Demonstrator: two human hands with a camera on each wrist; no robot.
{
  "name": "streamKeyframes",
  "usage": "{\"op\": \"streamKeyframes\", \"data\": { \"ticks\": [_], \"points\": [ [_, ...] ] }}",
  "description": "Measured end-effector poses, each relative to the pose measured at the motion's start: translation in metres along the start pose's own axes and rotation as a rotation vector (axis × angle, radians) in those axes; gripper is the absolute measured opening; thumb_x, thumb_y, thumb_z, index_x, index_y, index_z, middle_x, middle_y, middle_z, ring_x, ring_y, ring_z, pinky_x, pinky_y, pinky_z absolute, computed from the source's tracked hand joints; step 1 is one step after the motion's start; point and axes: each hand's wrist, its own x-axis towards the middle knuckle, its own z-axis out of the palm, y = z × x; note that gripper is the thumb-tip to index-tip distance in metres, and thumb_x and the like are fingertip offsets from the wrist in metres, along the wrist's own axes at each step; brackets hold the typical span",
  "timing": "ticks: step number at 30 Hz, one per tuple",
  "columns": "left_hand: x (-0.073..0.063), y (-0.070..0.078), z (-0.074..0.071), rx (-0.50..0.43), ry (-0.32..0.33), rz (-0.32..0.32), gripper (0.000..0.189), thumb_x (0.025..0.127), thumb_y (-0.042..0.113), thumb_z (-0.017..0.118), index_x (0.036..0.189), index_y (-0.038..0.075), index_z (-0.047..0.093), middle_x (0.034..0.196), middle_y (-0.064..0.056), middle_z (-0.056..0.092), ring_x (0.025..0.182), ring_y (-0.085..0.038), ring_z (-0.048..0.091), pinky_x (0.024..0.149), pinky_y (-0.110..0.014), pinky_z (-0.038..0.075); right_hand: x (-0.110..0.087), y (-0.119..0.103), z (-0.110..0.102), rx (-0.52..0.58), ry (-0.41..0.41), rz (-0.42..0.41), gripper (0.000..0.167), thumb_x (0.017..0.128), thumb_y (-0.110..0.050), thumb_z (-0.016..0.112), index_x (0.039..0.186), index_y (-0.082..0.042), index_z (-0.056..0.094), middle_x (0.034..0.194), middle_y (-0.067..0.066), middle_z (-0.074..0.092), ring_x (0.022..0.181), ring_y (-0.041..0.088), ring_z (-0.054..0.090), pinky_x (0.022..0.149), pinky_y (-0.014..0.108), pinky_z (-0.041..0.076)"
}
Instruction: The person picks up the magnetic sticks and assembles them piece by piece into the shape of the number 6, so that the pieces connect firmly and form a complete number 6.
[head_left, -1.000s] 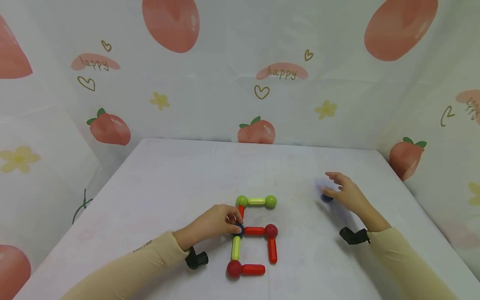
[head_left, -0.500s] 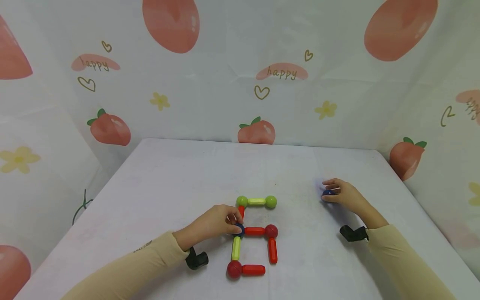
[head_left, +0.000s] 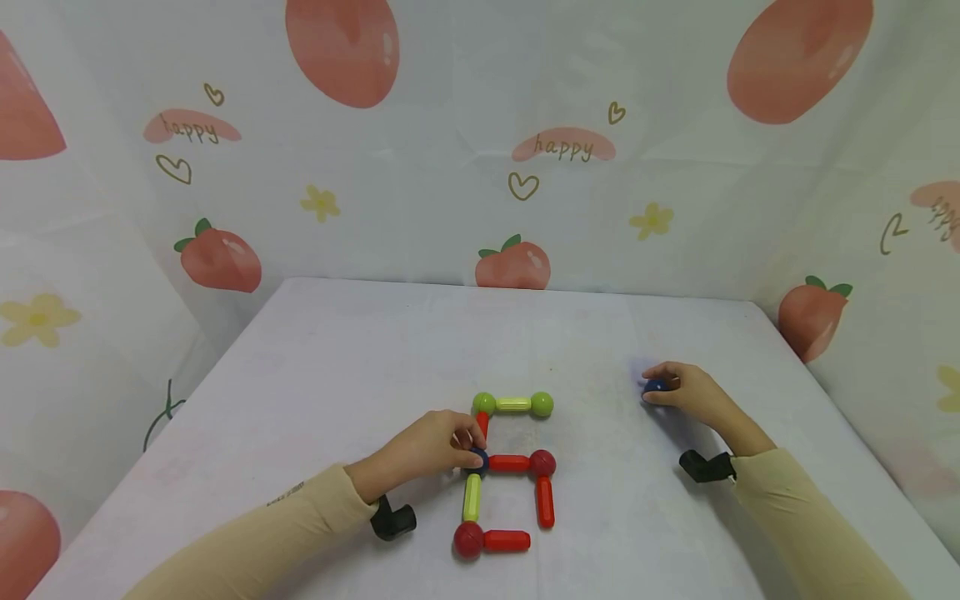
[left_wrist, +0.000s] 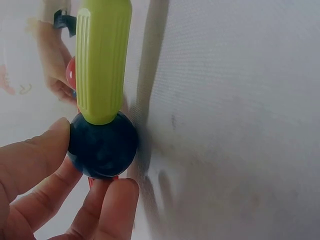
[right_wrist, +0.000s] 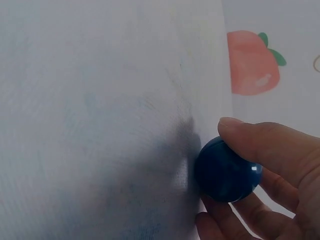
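My left hand (head_left: pixel 438 442) pinches a dark blue ball (left_wrist: pixel 102 145) at the left middle joint of a flat figure of rods and balls. From that ball a yellow-green rod (head_left: pixel 472 497) runs down to a red ball (head_left: pixel 468 540), and a red rod (head_left: pixel 510 463) runs right to another red ball (head_left: pixel 543 462). Out to the right, my right hand (head_left: pixel 697 395) grips a second dark blue ball (right_wrist: pixel 227 170) between thumb and fingers, right at the table surface. In the head view the fingers partly cover both blue balls.
At the figure's top, a yellow-green rod (head_left: pixel 513 404) joins two green balls, one of them (head_left: pixel 542 404). Two red rods, one upright (head_left: pixel 545 502) and one lying across (head_left: pixel 507 541), have free ends at the lower right. A white table (head_left: pixel 375 333) meets a printed curtain behind.
My right hand has come down over the blue ball at the right, and its fingers have closed round it. The left hand and the figure stay in place.
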Motion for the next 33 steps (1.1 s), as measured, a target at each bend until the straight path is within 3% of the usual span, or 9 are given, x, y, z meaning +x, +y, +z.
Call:
{"op": "streamKeyframes", "data": {
  "ticks": [9,15,18,24,33],
  "points": [
    [-0.01,0.01,-0.007,0.082,0.04,0.059,0.015,0.079,0.023,0.074,0.092,0.019,0.067,0.085,0.006,0.06,0.079,-0.011,0.054,0.063,-0.023,0.047,0.0,0.001,0.0,-0.008,-0.003,0.012,0.044,0.083,-0.027,0.07,0.116,-0.001,0.06,0.121,0.023,0.058,0.109,0.038,0.056,0.087,0.045,0.046],
    [-0.031,0.025,-0.01,0.038,0.033,0.129,0.015,0.081,0.023,0.072,0.094,0.019,0.067,0.086,0.01,0.059,0.082,-0.006,0.056,0.068,-0.02,0.048,0.002,0.002,0.0,-0.011,-0.006,0.013,0.044,0.082,-0.028,0.07,0.116,-0.001,0.061,0.121,0.023,0.058,0.108,0.038,0.056,0.085,0.042,0.046],
    [-0.041,0.032,-0.004,0.031,-0.011,0.14,0.016,0.081,0.024,0.073,0.094,0.019,0.067,0.086,0.011,0.059,0.079,-0.003,0.055,0.068,-0.017,0.048,0.002,0.003,0.001,-0.015,-0.005,0.01,0.044,0.082,-0.028,0.07,0.115,-0.001,0.061,0.122,0.023,0.058,0.11,0.039,0.055,0.086,0.042,0.046],
    [-0.055,0.037,0.018,0.168,-0.083,0.143,0.014,0.079,0.029,0.074,0.091,0.024,0.07,0.082,0.011,0.056,0.066,0.002,0.051,0.061,-0.014,0.045,0.003,0.002,0.0,-0.018,-0.008,0.004,0.044,0.082,-0.029,0.071,0.115,-0.002,0.061,0.123,0.024,0.057,0.11,0.039,0.056,0.085,0.042,0.046],
    [-0.057,0.035,0.038,0.37,-0.104,0.171,0.014,0.075,0.032,0.077,0.085,0.028,0.068,0.072,0.014,0.047,0.061,0.002,0.045,0.056,-0.014,0.039,0.003,0.003,0.0,-0.031,-0.005,-0.002,0.044,0.081,-0.029,0.072,0.114,-0.002,0.062,0.121,0.024,0.058,0.109,0.039,0.056,0.086,0.045,0.045]
  ]
}}
